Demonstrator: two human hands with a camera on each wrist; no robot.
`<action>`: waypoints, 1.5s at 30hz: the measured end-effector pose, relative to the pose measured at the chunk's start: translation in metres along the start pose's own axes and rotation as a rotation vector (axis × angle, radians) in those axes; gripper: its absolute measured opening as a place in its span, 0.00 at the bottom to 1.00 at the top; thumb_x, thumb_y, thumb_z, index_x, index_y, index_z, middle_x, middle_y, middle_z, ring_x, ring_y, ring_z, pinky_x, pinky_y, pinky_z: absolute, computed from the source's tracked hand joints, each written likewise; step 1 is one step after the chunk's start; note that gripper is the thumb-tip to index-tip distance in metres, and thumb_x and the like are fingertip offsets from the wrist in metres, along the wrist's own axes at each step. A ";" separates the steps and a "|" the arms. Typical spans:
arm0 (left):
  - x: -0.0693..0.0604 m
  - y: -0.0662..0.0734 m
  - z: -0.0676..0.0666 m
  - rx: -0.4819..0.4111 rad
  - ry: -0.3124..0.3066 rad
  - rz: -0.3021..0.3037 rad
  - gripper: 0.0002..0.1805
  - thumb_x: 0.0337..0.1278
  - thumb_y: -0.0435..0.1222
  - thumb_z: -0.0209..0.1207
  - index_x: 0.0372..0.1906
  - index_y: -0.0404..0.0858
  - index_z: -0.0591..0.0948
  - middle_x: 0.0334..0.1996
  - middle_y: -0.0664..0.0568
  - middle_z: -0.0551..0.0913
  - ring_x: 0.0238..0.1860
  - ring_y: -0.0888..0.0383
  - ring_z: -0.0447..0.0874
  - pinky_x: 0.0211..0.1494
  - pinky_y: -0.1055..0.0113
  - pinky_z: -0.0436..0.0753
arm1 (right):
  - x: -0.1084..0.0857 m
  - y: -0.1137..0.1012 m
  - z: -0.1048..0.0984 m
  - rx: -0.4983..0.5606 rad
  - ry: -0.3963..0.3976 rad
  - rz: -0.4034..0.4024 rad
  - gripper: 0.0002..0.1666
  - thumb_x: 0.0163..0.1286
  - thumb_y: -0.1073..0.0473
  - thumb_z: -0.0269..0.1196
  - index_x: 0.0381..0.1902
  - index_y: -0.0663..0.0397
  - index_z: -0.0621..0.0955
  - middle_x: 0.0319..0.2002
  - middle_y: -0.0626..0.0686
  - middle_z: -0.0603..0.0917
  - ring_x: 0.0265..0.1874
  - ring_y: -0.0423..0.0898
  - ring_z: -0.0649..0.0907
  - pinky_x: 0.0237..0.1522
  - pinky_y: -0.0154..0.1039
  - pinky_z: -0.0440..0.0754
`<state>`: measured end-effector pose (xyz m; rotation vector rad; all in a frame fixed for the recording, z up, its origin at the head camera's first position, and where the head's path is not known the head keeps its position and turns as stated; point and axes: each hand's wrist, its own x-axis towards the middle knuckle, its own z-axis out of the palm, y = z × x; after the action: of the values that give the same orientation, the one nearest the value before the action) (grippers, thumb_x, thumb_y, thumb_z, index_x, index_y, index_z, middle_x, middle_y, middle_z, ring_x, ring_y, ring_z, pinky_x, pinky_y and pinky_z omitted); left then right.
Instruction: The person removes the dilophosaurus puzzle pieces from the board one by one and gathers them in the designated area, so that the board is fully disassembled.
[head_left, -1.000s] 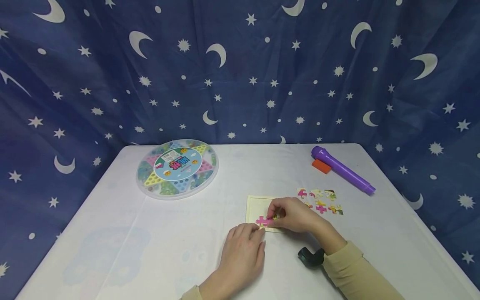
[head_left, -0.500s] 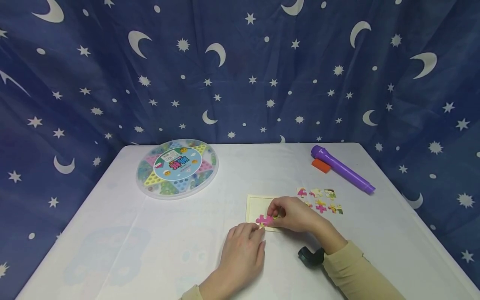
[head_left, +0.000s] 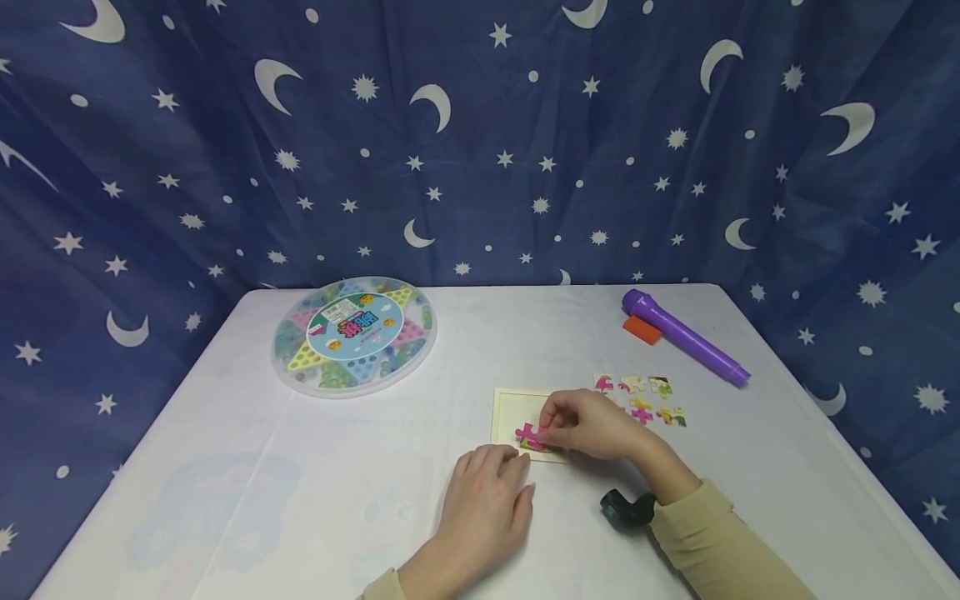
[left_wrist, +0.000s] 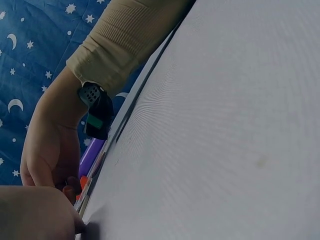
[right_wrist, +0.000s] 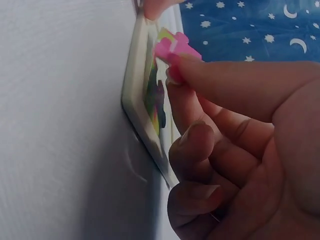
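Note:
My right hand [head_left: 592,423] pinches a pink jigsaw piece [right_wrist: 177,46] between thumb and index finger. The piece is tilted just above a cream puzzle tray [head_left: 513,404]. Beneath it, other jigsaw pieces with green and dark colours [right_wrist: 156,95] lie inside the tray's lower edge, partly covered by the hand. My left hand [head_left: 486,500] rests palm down at the tray's lower left corner, its fingers relaxed. In the right wrist view one fingertip [right_wrist: 157,6] of it touches the tray's rim. The left wrist view shows the right hand from the side, with the held piece hidden.
Several loose jigsaw pieces [head_left: 641,414] lie right of the tray. Behind them are a purple microphone-shaped toy [head_left: 686,337] and an orange block [head_left: 642,330]. A round Chinese checkers box [head_left: 356,337] sits at the back left. A black wrist device [head_left: 626,510] hangs by the right cuff.
My right hand has lifted slightly and shifted a little right, tilting the pink jigsaw piece up. More of the green under it now shows. The left hand has stayed nearly still.

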<state>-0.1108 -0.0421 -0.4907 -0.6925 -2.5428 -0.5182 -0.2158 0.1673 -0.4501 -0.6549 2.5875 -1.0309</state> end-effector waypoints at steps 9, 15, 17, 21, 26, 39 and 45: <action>0.001 0.001 -0.002 0.020 -0.051 -0.009 0.20 0.64 0.44 0.64 0.56 0.38 0.86 0.53 0.49 0.83 0.56 0.51 0.79 0.60 0.52 0.76 | -0.005 0.005 -0.006 0.170 0.025 0.088 0.10 0.65 0.52 0.74 0.37 0.47 0.83 0.30 0.50 0.83 0.25 0.48 0.78 0.24 0.38 0.76; 0.003 0.001 -0.002 0.011 -0.062 -0.011 0.20 0.65 0.44 0.63 0.56 0.38 0.85 0.52 0.49 0.83 0.56 0.51 0.78 0.61 0.51 0.75 | -0.007 0.008 -0.008 0.174 0.021 0.063 0.11 0.66 0.49 0.73 0.38 0.46 0.84 0.31 0.50 0.83 0.26 0.48 0.78 0.26 0.38 0.78; 0.003 0.002 -0.001 0.009 -0.064 -0.012 0.20 0.65 0.44 0.63 0.56 0.38 0.85 0.52 0.49 0.83 0.56 0.51 0.78 0.61 0.51 0.75 | -0.010 0.010 -0.012 0.162 0.049 0.045 0.09 0.68 0.50 0.72 0.38 0.46 0.84 0.31 0.50 0.83 0.27 0.48 0.78 0.25 0.38 0.77; 0.003 0.002 -0.001 0.006 -0.060 -0.015 0.20 0.65 0.44 0.63 0.56 0.38 0.86 0.51 0.50 0.83 0.56 0.52 0.78 0.60 0.52 0.75 | -0.020 0.015 -0.024 0.156 0.101 0.049 0.08 0.69 0.51 0.70 0.39 0.47 0.84 0.32 0.51 0.81 0.24 0.49 0.77 0.20 0.39 0.75; 0.002 0.003 -0.001 0.012 -0.048 -0.028 0.20 0.65 0.44 0.64 0.56 0.38 0.86 0.50 0.50 0.83 0.55 0.52 0.78 0.59 0.52 0.75 | -0.033 0.025 -0.037 0.173 0.139 0.090 0.11 0.70 0.49 0.70 0.40 0.48 0.84 0.31 0.54 0.81 0.25 0.52 0.77 0.22 0.40 0.77; 0.000 0.002 0.000 0.003 -0.009 -0.052 0.20 0.62 0.45 0.65 0.53 0.38 0.86 0.49 0.49 0.83 0.54 0.51 0.77 0.58 0.52 0.76 | -0.072 0.062 -0.066 0.118 0.224 0.158 0.14 0.71 0.50 0.69 0.47 0.52 0.85 0.35 0.53 0.81 0.33 0.50 0.77 0.31 0.38 0.78; -0.001 0.003 0.001 -0.004 -0.003 -0.054 0.19 0.62 0.45 0.66 0.53 0.38 0.87 0.51 0.47 0.83 0.56 0.51 0.76 0.59 0.52 0.75 | -0.090 0.077 -0.071 0.117 0.204 0.233 0.16 0.71 0.50 0.69 0.49 0.55 0.84 0.34 0.54 0.81 0.32 0.50 0.77 0.29 0.39 0.78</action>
<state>-0.1093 -0.0397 -0.4913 -0.6280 -2.5696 -0.5412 -0.1915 0.3031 -0.4463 -0.2226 2.6667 -1.2125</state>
